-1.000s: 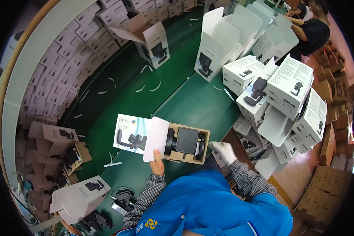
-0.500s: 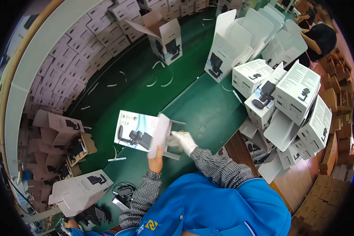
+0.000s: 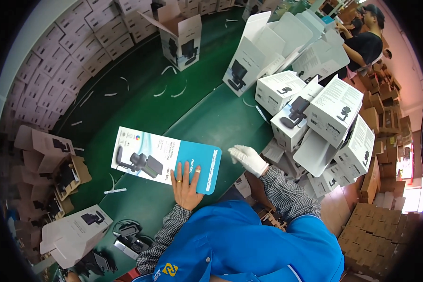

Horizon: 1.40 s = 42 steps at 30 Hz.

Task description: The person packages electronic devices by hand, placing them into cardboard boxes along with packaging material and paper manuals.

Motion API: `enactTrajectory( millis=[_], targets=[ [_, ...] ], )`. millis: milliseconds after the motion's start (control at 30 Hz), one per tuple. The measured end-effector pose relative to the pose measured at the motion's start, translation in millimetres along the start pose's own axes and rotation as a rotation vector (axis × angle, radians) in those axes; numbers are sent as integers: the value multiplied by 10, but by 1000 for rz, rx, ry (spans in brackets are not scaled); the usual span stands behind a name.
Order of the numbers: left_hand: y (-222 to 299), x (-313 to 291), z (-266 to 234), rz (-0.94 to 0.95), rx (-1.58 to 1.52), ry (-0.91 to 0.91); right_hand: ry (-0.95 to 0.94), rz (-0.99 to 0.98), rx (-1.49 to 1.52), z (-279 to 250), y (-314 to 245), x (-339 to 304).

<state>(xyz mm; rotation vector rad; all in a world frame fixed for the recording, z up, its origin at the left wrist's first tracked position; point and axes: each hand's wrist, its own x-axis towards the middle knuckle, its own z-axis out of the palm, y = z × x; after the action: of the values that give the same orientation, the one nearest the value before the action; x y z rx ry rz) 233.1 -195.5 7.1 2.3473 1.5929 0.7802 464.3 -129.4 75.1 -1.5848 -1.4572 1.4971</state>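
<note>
A white microphone box [image 3: 138,152] lies on the green table in front of me, its printed picture side up. Its teal end flap [image 3: 207,157] stretches out to the right, in line with that side. Bare and ringed, my left hand [image 3: 188,189] rests flat on the flap near its fold, fingers spread. My right hand [image 3: 250,160], in a white glove, hovers to the right of the flap with nothing visible in it. Its fingers reach out leftward, apart from the box.
Open and shut white boxes [image 3: 336,110] are piled at the right. An open box [image 3: 181,44] stands at the far side, another [image 3: 75,232] lies near left. Black cables and devices [image 3: 131,237] lie close by. A person [image 3: 364,44] sits far right.
The box's end flaps stood open toward my gloved hand; now the teal flap shows, extended. My left hand has moved onto it. My right hand has drawn away to the right.
</note>
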Motion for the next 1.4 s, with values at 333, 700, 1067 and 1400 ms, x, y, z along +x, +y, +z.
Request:
enactTrajectory(
  millis=[333, 700, 1067, 1400],
  targets=[
    [37, -58, 97, 6, 147, -71, -78, 16, -934, 44, -215, 146],
    [27, -38, 112, 21, 143, -56, -119, 56, -957, 137, -120, 302],
    [4, -71, 117, 31, 179, -36, -389, 35, -1009, 77, -190, 458],
    [15, -52, 114, 14, 147, -17, -171, 48, -1038, 60, -365, 261]
  ],
)
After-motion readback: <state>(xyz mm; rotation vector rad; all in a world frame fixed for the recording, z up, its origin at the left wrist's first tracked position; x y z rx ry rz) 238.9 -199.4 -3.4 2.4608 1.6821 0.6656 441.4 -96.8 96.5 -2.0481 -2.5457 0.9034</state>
